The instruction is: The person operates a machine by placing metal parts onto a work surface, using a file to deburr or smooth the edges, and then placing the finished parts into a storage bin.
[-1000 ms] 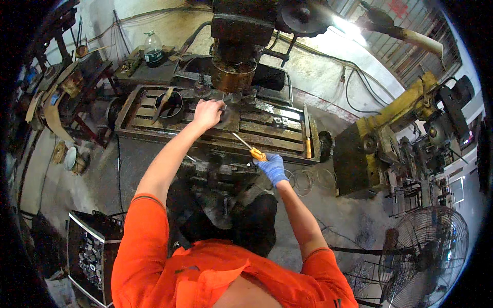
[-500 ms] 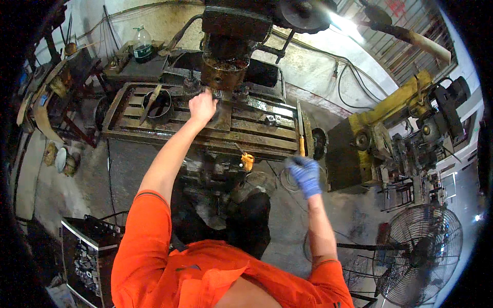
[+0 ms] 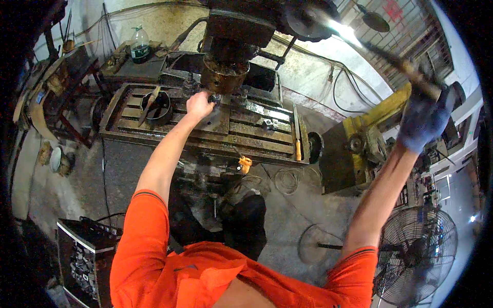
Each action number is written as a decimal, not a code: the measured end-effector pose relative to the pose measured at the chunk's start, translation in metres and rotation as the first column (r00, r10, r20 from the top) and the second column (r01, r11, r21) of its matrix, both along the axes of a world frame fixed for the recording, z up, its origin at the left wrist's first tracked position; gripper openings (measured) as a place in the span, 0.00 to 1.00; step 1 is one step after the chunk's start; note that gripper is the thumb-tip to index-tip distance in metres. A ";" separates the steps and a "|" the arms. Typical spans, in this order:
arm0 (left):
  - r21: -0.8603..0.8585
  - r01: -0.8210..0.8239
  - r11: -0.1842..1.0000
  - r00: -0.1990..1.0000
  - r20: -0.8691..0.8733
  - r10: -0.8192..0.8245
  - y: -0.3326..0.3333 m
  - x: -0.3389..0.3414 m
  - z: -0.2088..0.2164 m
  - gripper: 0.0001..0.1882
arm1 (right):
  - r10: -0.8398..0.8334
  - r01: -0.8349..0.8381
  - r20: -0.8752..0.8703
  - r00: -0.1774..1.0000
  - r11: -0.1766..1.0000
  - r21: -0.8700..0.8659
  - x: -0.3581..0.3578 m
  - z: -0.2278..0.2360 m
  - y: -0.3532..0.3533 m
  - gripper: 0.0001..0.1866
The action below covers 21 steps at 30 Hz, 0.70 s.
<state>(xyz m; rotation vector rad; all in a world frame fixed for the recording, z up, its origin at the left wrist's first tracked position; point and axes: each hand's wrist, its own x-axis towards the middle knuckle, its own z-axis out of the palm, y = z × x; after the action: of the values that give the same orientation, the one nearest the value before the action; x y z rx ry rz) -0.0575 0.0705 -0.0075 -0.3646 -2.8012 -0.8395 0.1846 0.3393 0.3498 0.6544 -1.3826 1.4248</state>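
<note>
My bare left hand (image 3: 199,106) is closed beside the lower end of the machine's spindle head (image 3: 224,74), over the slotted worktable. Something small and dark shows at its fingertips, too small to name. Raised at the upper right, my right hand (image 3: 425,120) wears a blue-grey glove with dark fingers. It is closed around the end of a long lever (image 3: 405,66) with a tan grip, slightly blurred by motion. Small metal blocks (image 3: 269,123) lie on the slotted worktable (image 3: 246,137), right of my left hand.
A black pot (image 3: 159,109) with a brush (image 3: 149,105) across it stands on the table's left. A file with a yellow handle (image 3: 298,150) lies along the right edge. A yellow tool (image 3: 245,164) hangs at the front. A fan (image 3: 418,251) and yellow-green machine (image 3: 354,146) stand right.
My right hand has risen from beside the table's right corner to the lever at the upper right. The lever has swung downward. My left hand stays at the spindle.
</note>
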 end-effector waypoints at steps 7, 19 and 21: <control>0.012 0.032 0.999 0.999 -0.020 -0.032 0.016 0.004 0.004 0.16 | -0.302 0.314 -0.104 0.948 0.940 0.131 0.031 -0.129 0.003 0.16; 0.095 0.115 0.989 0.993 -0.044 -0.111 0.000 0.008 0.010 0.18 | -0.257 0.259 0.033 0.966 0.963 -0.075 0.029 -0.135 -0.013 0.15; 0.170 0.168 0.971 0.962 0.189 -0.199 -0.009 0.018 0.026 0.17 | -0.419 0.429 0.108 0.901 0.898 -0.097 0.029 -0.142 -0.011 0.15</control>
<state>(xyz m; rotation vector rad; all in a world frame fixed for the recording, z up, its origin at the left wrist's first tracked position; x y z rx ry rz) -0.0395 0.0612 0.0189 -0.5493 -2.8956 -1.1884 0.2137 0.3282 0.2077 0.1941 -1.3907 1.1780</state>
